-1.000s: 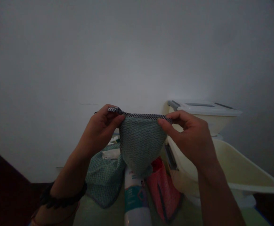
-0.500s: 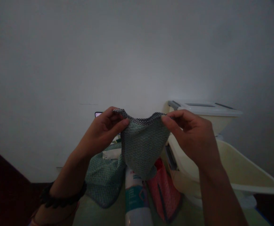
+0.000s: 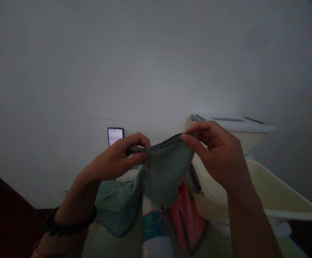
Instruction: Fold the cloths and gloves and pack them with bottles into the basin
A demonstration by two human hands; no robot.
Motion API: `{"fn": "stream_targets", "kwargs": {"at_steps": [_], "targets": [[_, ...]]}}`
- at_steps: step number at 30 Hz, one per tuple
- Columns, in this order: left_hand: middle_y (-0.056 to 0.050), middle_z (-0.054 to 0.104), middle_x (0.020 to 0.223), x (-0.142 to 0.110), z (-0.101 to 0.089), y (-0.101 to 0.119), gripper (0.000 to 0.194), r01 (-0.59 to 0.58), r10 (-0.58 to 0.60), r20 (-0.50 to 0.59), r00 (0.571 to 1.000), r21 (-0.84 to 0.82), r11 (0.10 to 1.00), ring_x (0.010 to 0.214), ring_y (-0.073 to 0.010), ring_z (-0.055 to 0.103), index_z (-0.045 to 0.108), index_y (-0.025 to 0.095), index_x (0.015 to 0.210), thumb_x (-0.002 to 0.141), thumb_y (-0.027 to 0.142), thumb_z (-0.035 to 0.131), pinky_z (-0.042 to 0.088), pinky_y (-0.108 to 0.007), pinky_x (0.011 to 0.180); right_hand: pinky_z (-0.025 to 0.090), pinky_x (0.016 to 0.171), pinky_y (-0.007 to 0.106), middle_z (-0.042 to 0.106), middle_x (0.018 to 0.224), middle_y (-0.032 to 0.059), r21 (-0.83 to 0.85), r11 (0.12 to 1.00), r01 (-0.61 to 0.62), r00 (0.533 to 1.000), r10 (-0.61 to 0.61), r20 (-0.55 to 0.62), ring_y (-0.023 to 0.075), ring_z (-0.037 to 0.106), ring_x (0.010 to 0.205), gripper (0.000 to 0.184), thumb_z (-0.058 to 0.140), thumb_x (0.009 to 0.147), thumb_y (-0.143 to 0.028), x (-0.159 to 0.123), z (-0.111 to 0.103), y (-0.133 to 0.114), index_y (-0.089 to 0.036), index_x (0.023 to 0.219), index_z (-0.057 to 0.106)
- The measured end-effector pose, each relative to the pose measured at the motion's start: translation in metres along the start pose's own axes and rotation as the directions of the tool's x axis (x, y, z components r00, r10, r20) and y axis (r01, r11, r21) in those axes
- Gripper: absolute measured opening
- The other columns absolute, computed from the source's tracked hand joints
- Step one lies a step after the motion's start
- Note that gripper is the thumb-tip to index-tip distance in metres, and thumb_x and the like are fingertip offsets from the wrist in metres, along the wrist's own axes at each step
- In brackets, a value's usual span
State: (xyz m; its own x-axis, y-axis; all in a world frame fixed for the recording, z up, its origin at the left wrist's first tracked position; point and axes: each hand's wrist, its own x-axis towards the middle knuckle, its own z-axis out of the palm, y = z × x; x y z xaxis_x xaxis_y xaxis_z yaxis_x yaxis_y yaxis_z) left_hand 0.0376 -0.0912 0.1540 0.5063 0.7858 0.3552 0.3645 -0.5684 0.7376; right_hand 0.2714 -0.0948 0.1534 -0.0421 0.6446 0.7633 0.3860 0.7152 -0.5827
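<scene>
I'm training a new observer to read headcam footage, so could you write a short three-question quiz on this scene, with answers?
1. Which pinches the held green cloth higher in the picture: the left grip or the right grip?
2. True or false: the left grip hides part of the phone.
3. What lies directly right of the white-and-teal cylinder in the picture? A: a kettle. B: a red cloth. C: a hammer.

Key: 1. The right grip. 2. True. 3. B.

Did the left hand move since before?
Yes. The left hand went down and a bit right in the picture, uncovering more of the phone, which stayed put.
</scene>
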Motion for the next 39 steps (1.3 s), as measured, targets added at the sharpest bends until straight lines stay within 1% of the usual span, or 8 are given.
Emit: {"fn": "stream_targets", "kwargs": {"at_steps": [4, 10, 15, 19, 24, 28, 32, 39], "targets": [[0.001, 0.057, 0.077, 0.001, 0.0, -0.002, 0.012, 0.028, -0.035, -0.063, 0.997, -0.112, 0.993, 0.071, -0.0133, 0.055, 0.056, 0.018, 0.092, 0.084, 0.027, 0.055, 0.046, -0.025, 0.062, 0.047, 0.067, 0.023, 0.065, 0.079, -0.0018, -0.056, 0.998, 0.018, 0.999, -0.015, 0.047, 0.0108, 0.06, 0.072, 0.01, 0.063, 0.084, -0.028, 0.0, -0.002, -0.003, -0.021, 0.092, 0.064], [-0.001, 0.06, 0.076, 0.007, 0.005, -0.007, 0.012, -0.082, 0.016, -0.312, 0.95, -0.2, 0.976, 0.072, -0.0141, 0.056, 0.059, 0.017, 0.082, 0.082, 0.029, 0.06, 0.048, -0.025, 0.064, 0.046, 0.076, 0.025, 0.065, 0.087, 0.0015, -0.128, 0.984, 0.126, 0.986, -0.109, 0.129, 0.0128, 0.059, 0.082, 0.018, 0.046, 0.093, -0.026, 0.0, 0.0, -0.007, -0.02, 0.093, 0.063], [0.0, 0.061, 0.076, 0.012, 0.009, -0.005, 0.009, -0.19, 0.057, -0.415, 0.908, -0.285, 0.939, 0.072, -0.0133, 0.059, 0.055, 0.018, 0.085, 0.085, 0.026, 0.056, 0.049, -0.022, 0.062, 0.047, 0.077, 0.027, 0.067, 0.091, 0.0032, -0.071, 0.996, 0.053, 0.989, -0.042, 0.139, 0.0149, 0.061, 0.085, 0.022, 0.046, 0.093, -0.033, 0.0, 0.011, -0.005, -0.02, 0.095, 0.063], [0.002, 0.059, 0.072, 0.011, 0.011, 0.0, 0.008, -0.195, 0.089, -0.451, 0.888, -0.195, 0.961, 0.063, -0.0096, 0.057, 0.054, 0.019, 0.084, 0.086, 0.026, 0.057, 0.044, -0.016, 0.052, 0.048, 0.076, 0.028, 0.065, 0.095, 0.005, -0.035, 0.999, -0.017, 0.988, 0.022, 0.154, 0.0157, 0.061, 0.085, 0.026, 0.056, 0.086, -0.041, -0.001, 0.015, -0.005, -0.019, 0.098, 0.062], [0.003, 0.061, 0.076, 0.007, 0.021, 0.008, 0.011, -0.142, 0.115, -0.336, 0.935, -0.059, 0.988, 0.064, -0.009, 0.059, 0.056, 0.02, 0.09, 0.083, 0.026, 0.062, 0.043, -0.016, 0.051, 0.047, 0.084, 0.027, 0.065, 0.099, 0.0046, -0.078, 0.992, 0.095, 0.972, -0.076, 0.222, 0.0155, 0.059, 0.094, 0.025, 0.063, 0.082, -0.037, -0.003, 0.013, -0.018, -0.018, 0.099, 0.062], [0.0, 0.062, 0.081, 0.002, 0.023, 0.01, 0.01, -0.169, 0.15, -0.198, 0.969, -0.08, 0.982, 0.067, -0.0107, 0.059, 0.056, 0.021, 0.094, 0.086, 0.026, 0.059, 0.045, -0.018, 0.055, 0.049, 0.074, 0.023, 0.068, 0.086, 0.0001, -0.059, 0.994, 0.087, 0.956, -0.066, 0.285, 0.0129, 0.063, 0.082, 0.011, 0.06, 0.085, -0.028, -0.005, 0.012, -0.024, -0.02, 0.092, 0.063], [0.0, 0.057, 0.09, -0.002, 0.017, 0.008, 0.014, -0.159, 0.15, -0.066, 0.986, -0.147, 0.976, 0.072, -0.0102, 0.057, 0.053, 0.022, 0.096, 0.085, 0.022, 0.061, 0.047, -0.02, 0.061, 0.049, 0.071, 0.023, 0.066, 0.082, -0.0016, -0.051, 0.996, 0.073, 0.974, -0.06, 0.218, 0.0123, 0.062, 0.077, 0.005, 0.059, 0.086, -0.023, -0.004, 0.007, -0.017, -0.022, 0.089, 0.062], [0.0, 0.056, 0.084, -0.002, 0.01, 0.005, 0.021, -0.027, 0.029, 0.152, 0.988, -0.016, 1.0, 0.078, -0.0143, 0.057, 0.049, 0.02, 0.092, 0.081, 0.027, 0.065, 0.049, -0.026, 0.067, 0.044, 0.059, 0.024, 0.057, 0.081, -0.0006, 0.006, 0.999, -0.048, 0.998, 0.048, 0.047, 0.012, 0.056, 0.07, 0.006, 0.052, 0.089, -0.025, 0.001, -0.008, 0.001, -0.022, 0.093, 0.055]]}}
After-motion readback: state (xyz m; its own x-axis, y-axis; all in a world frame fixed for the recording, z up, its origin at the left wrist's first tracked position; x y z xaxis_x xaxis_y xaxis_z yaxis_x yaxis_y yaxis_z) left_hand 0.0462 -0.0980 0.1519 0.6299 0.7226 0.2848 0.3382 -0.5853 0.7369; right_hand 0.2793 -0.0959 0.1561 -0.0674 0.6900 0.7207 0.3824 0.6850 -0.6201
